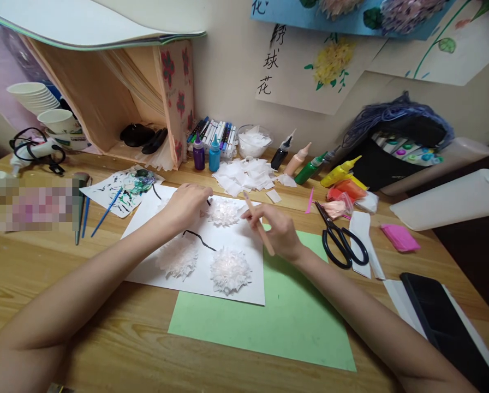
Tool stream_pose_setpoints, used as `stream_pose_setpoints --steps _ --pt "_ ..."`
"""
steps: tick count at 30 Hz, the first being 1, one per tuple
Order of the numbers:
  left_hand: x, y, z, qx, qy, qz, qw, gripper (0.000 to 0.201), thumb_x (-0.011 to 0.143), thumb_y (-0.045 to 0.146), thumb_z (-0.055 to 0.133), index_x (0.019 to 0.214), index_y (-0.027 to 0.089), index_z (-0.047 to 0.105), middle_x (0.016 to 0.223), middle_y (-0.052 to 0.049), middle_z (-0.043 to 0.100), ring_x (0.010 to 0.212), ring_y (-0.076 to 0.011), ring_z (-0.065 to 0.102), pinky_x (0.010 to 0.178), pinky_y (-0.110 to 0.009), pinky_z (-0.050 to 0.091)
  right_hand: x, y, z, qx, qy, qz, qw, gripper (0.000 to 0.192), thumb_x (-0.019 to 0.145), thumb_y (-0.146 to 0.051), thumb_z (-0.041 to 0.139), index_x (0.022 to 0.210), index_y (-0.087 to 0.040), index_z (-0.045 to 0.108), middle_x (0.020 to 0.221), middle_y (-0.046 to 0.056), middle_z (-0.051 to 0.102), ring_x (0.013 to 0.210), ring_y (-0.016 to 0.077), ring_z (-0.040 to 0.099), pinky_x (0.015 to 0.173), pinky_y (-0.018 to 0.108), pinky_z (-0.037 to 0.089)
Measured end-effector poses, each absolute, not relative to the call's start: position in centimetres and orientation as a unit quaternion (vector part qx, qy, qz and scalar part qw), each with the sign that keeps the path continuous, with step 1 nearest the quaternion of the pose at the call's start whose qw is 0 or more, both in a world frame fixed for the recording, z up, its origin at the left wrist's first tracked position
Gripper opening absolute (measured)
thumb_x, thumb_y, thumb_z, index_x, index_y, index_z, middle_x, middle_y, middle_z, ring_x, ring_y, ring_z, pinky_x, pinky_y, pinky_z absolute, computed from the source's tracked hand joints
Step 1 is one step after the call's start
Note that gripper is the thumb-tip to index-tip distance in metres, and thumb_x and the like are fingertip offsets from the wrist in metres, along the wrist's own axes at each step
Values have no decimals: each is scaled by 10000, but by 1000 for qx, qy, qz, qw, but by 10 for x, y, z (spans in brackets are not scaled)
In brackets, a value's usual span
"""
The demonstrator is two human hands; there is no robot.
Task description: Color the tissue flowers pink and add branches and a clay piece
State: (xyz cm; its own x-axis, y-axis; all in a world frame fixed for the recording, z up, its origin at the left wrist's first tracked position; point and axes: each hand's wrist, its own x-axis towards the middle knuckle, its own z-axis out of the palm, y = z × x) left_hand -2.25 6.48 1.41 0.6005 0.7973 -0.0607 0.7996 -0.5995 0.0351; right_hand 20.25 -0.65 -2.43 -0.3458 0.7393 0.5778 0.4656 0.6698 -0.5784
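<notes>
A white sheet of paper [244, 292] lies on the table, carrying fluffy pale tissue-paper flowers and black stem lines. My left hand [189, 206] rests over its upper part, with fingers bent and drawn together beside the upper tissue-paper flower [224, 212]. What those fingers hold, if anything, is hidden. On the other side of that flower, my right hand [278, 229] grips a slim light-brown stick [258, 225], its narrow end pointing up and away. Nearer to me are a lower right flower [230, 270] and a lower left flower [178, 256], partly behind my left forearm.
Green paper [264, 338] lies under the white sheet. Cut white tissue pieces [244, 176] are heaped behind it, near a glass bowl [254, 142] and several paint bottles [310, 168]. Black-handled scissors [343, 243] lie right; a paint-smeared sheet [117, 188] and brushes [106, 213] lie left.
</notes>
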Motion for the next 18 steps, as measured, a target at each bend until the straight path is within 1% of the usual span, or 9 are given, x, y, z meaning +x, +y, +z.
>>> stream_pose_setpoints --steps 3,5,7,8,10,12,14,18 --pt "-23 65 14 895 444 -20 28 311 702 145 566 1009 152 613 968 -112 685 940 -298 621 753 -360 422 192 -11 -36 -328 -853 167 369 131 886 -118 453 798 -212 475 848 64 667 793 174 641 662 301 506" --pt "-23 65 13 896 443 -17 26 320 701 136 563 1016 150 614 986 -113 683 955 -299 618 760 -361 424 191 -13 -39 -312 -867 171 349 97 890 -188 490 799 -214 469 826 62 660 771 172 632 645 289 495" --pt "-23 65 12 896 444 -14 25 327 699 128 567 1022 151 614 1011 -115 679 979 -302 612 776 -362 425 195 -13 -39 -317 -862 166 359 132 887 -287 516 785 -216 471 775 54 646 718 169 617 617 281 476" --pt "-23 65 12 895 445 -13 25 329 698 125 569 1023 152 614 1021 -116 676 990 -303 609 783 -363 425 197 -14 -37 -323 -854 165 373 178 900 -335 488 767 -218 474 732 46 629 675 165 599 596 281 461" --pt "-23 65 11 895 445 -14 27 329 699 122 571 1024 154 614 1034 -119 673 1005 -304 603 795 -364 425 202 -15 -35 -329 -835 176 405 307 945 -378 354 709 -220 471 632 24 565 585 153 534 558 286 418" --pt "-23 65 12 895 445 -16 30 321 703 127 570 1020 154 614 1025 -119 673 1001 -304 604 797 -365 425 205 -16 -33 -322 -823 200 423 405 970 -353 241 649 -221 451 566 7 492 532 145 470 538 290 379" --pt "-23 64 12 895 445 -16 31 312 707 136 567 1015 156 613 1007 -115 676 986 -301 607 796 -366 424 206 -17 -33 -319 -821 215 421 424 974 -321 217 622 -221 431 550 1 460 521 142 444 538 291 362" --pt "-23 64 12 895 445 -15 30 316 706 145 560 1018 156 611 1007 -114 675 983 -301 606 799 -370 423 204 -15 -37 -347 -829 206 388 387 973 -314 241 647 -223 430 580 10 480 548 154 451 559 301 359"
